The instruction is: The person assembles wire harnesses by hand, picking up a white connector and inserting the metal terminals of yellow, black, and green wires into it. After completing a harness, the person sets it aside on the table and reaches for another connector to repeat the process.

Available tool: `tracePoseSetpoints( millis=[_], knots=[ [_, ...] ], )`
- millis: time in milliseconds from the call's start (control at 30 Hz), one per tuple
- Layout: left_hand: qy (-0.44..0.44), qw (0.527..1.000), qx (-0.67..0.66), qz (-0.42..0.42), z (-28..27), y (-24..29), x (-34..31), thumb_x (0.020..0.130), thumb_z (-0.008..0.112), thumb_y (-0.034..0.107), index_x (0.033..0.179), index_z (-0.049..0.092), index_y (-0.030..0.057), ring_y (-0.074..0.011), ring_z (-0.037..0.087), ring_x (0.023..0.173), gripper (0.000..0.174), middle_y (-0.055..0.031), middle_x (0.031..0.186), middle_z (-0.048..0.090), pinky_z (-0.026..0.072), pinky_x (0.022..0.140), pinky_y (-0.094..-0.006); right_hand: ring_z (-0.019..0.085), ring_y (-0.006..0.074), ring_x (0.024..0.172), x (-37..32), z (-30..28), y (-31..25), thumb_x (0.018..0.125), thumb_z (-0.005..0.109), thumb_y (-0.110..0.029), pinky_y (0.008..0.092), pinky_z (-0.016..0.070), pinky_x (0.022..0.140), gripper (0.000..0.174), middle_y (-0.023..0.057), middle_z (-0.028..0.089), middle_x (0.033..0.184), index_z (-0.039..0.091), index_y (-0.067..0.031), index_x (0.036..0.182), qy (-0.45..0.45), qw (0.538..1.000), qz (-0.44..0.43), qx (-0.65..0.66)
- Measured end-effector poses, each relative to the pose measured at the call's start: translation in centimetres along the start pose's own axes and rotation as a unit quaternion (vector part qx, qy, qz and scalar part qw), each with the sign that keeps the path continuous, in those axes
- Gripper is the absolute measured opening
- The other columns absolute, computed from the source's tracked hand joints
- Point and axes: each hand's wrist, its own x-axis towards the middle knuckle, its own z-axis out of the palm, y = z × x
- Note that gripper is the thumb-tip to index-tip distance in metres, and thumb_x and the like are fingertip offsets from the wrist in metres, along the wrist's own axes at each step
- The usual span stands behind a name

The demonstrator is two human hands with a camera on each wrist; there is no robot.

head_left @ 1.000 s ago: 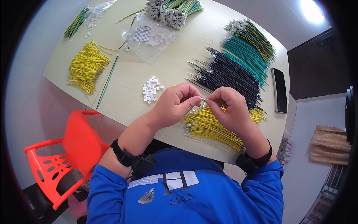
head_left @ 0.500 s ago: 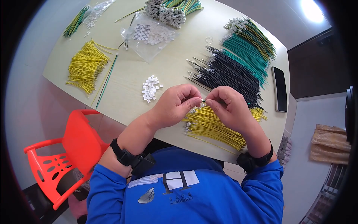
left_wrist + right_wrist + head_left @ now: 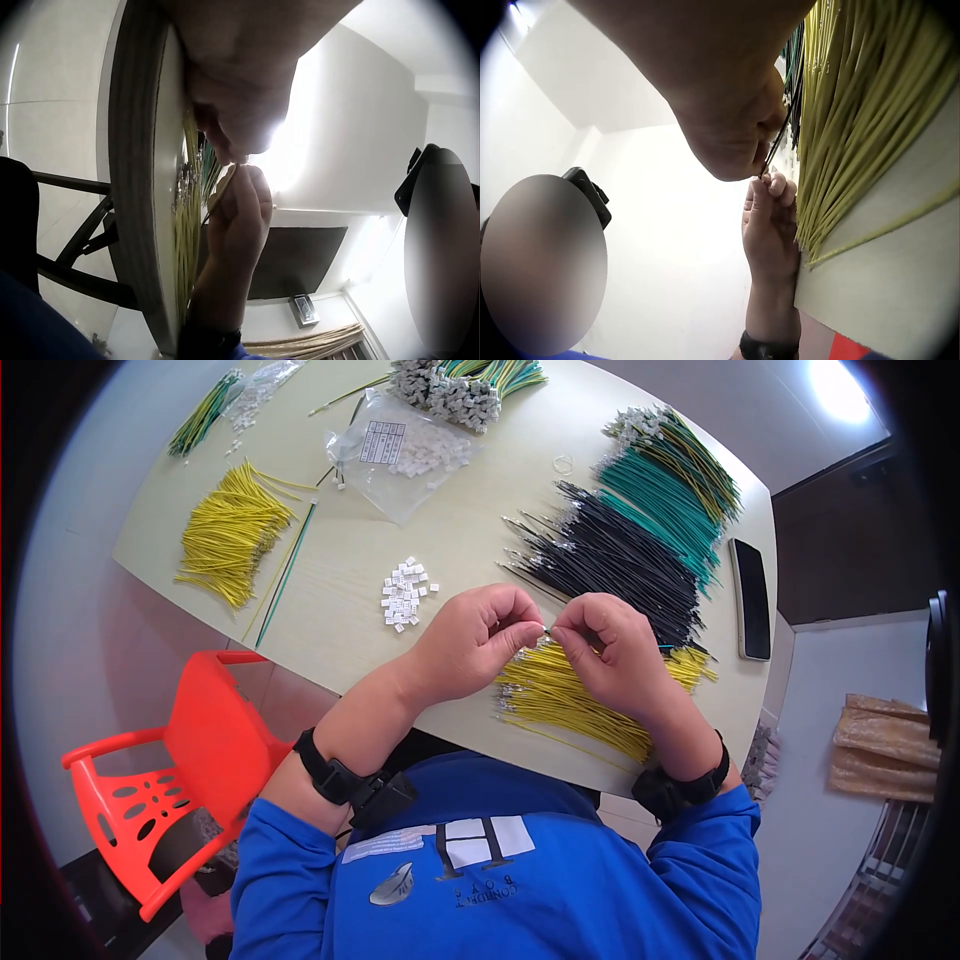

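Observation:
My left hand (image 3: 475, 640) pinches a small white connector (image 3: 545, 629) between thumb and forefinger, the fingers hiding most of it. Fingertip to fingertip with it, my right hand (image 3: 615, 650) pinches thin wires, which show dark (image 3: 778, 141) in the right wrist view. A green wire end pokes out past the right hand in the head view. Beneath both hands lies a bundle of yellow wires (image 3: 570, 705) with metal terminals at its left end. A small pile of white connectors (image 3: 403, 596) lies left of the hands.
Beyond the hands are bundles of black wires (image 3: 630, 565) and green wires (image 3: 660, 515). A phone (image 3: 750, 600) lies at the right table edge. Another yellow bundle (image 3: 230, 540) and a plastic bag of connectors (image 3: 400, 455) lie farther off. A red chair (image 3: 210, 750) stands left.
The hands stay almost in place, fingertips together. The right hand has shifted very slightly, and the short stretch of green wire between the fingertips shows less now.

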Motion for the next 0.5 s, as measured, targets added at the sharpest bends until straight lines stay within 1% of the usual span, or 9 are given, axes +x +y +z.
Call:
tracePoseSetpoints(
  millis=[133,267,500],
  knots=[
    [0.002,1.000,0.028,0.008,-0.12,-0.08,-0.06,0.090,0.058,0.006,0.091,0.055,0.0008,-0.0028,0.050,0.070,0.006,0.0000,0.079,0.057,0.0419,0.061,-0.0173,0.051,0.0174,0.062,0.10,0.23,0.06,0.078,0.063,0.001,0.0278,0.0412,0.054,0.006,0.0060,0.054,0.070,0.057,-0.0013,0.078,0.008,0.999,-0.034,-0.009],
    [0.005,0.999,0.042,0.012,-0.15,-0.20,-0.08,0.089,0.059,0.006,0.089,0.055,0.0009,-0.0027,0.050,0.069,0.006,0.0000,0.078,0.057,0.0418,0.060,-0.0174,0.051,0.0191,0.062,0.06,0.42,0.20,0.078,0.062,0.001,0.0285,0.0410,0.054,0.007,0.0066,0.054,0.070,0.056,-0.0011,0.077,0.007,0.999,-0.036,-0.004],
    [0.004,0.999,0.042,0.016,-0.17,-0.36,-0.09,0.089,0.059,0.006,0.089,0.056,0.0010,-0.0030,0.051,0.070,0.006,-0.0003,0.078,0.058,0.0422,0.061,-0.0173,0.052,0.0199,0.064,0.03,0.51,0.36,0.078,0.062,0.001,0.0295,0.0418,0.056,0.007,0.0069,0.054,0.071,0.056,-0.0010,0.077,0.004,0.999,-0.046,-0.003]
  ],
)
